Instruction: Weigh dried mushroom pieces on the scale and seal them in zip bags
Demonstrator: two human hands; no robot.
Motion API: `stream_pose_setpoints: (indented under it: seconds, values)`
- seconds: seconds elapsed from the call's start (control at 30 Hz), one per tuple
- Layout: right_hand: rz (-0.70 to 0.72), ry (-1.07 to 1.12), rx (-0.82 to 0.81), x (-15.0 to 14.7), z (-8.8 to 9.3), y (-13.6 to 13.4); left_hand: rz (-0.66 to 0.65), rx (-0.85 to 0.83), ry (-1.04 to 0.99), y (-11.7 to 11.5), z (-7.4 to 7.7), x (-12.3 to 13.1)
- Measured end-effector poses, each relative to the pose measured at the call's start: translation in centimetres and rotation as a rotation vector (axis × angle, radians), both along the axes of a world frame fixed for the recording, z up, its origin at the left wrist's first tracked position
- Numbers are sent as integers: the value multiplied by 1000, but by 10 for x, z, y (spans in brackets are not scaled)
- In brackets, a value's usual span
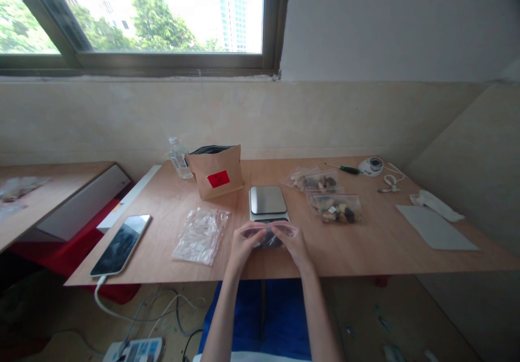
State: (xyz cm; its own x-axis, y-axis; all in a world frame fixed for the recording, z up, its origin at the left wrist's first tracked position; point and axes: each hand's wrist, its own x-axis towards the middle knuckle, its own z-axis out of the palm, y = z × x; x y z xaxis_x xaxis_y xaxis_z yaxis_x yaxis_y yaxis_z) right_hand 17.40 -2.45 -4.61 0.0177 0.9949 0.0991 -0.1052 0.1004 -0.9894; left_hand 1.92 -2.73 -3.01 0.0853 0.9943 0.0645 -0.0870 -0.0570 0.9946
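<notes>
We have both hands, left hand (244, 243) and right hand (293, 243), pinching the top edge of 1 small zip bag (268, 236) at the worktop (365, 243) front, before the scale (267, 200): light, limp, slippery film, lumpy contents, best gripped along the seal.

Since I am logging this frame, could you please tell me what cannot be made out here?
- Contents of the small bag, head view: covered by the left hand and right hand.
- Scale display: hidden behind the bag and hands.
- Red label on the paper bag: too small to read.
</notes>
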Motion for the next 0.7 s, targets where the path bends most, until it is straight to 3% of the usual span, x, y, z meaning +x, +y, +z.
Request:
stream_pose_setpoints:
  seconds: [0.43,0.7]
  values:
    - [-133,-50,69,-16,5,1,104,79,24,2,-5,6]
    - [-99,-49,70,-14,4,2,81,107,24,1,-3,6]
